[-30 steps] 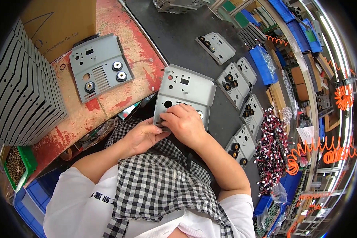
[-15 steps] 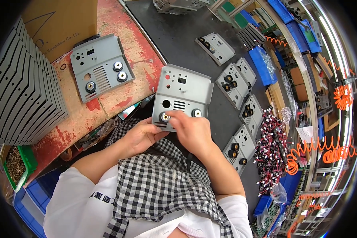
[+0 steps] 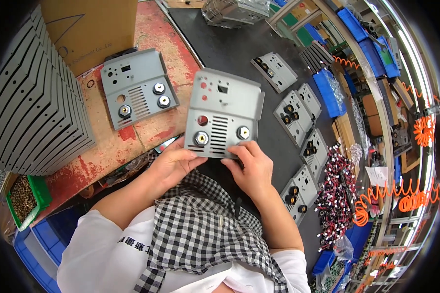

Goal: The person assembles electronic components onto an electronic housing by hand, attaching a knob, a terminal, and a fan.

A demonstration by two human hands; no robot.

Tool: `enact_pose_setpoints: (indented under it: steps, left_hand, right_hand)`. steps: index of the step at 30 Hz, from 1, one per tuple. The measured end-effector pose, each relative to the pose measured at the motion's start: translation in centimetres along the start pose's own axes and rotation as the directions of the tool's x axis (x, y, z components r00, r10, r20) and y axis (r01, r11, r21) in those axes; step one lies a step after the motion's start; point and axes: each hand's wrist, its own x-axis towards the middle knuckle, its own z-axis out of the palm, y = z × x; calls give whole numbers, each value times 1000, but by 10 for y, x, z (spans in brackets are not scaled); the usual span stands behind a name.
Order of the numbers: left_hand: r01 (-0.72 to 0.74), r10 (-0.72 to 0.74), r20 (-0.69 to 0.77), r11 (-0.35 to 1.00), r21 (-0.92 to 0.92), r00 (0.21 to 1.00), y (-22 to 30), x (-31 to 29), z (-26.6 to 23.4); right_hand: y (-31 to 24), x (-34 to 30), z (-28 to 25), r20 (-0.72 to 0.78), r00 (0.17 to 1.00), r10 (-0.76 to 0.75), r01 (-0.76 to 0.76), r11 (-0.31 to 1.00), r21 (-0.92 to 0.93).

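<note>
In front of me I hold a grey bent metal panel [image 3: 237, 105], tilted, with a row of slots and several round and square holes. Two hex nuts with brass-coloured centres sit on it, a left hex nut [image 3: 201, 138] and a right hex nut [image 3: 243, 132]. My left hand [image 3: 173, 166] grips the panel's lower left corner. At the bottom edge, right of the slots, my right hand [image 3: 254, 168] pinches it between thumb and fingers. A similar panel [image 3: 154, 73] with three nuts lies on the worn red bench to the left.
Many grey panels form a tall stack [image 3: 39, 97] at the left, by a cardboard box [image 3: 93, 29]. Panels with black knob-like fittings [image 3: 291, 115] lie on the dark table. Right of them are a wire bundle [image 3: 335, 195] and a blue bin [image 3: 327, 93]. A green tray [image 3: 43, 193] holds small brass-coloured parts.
My right hand has left the left nut and moved down and right to the panel's bottom edge. The panel now tilts so that its full row of slots shows.
</note>
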Motion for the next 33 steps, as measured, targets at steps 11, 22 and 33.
enact_pose_setpoints:
  steps: [11, 22, 33]
  left_hand:
    - [-447, 834, 111, 174, 877, 541, 84, -32, -20]
    - [-450, 837, -67, 358, 818, 544, 88, -18, -51]
    - [-530, 865, -19, 325, 783, 502, 93, -14, -50]
  right_hand:
    - [-11, 103, 79, -260, 886, -384, 401, 916, 13]
    - [-15, 117, 114, -162, 916, -368, 380, 923, 53]
    - [143, 34, 23, -264, 931, 252, -323, 906, -274]
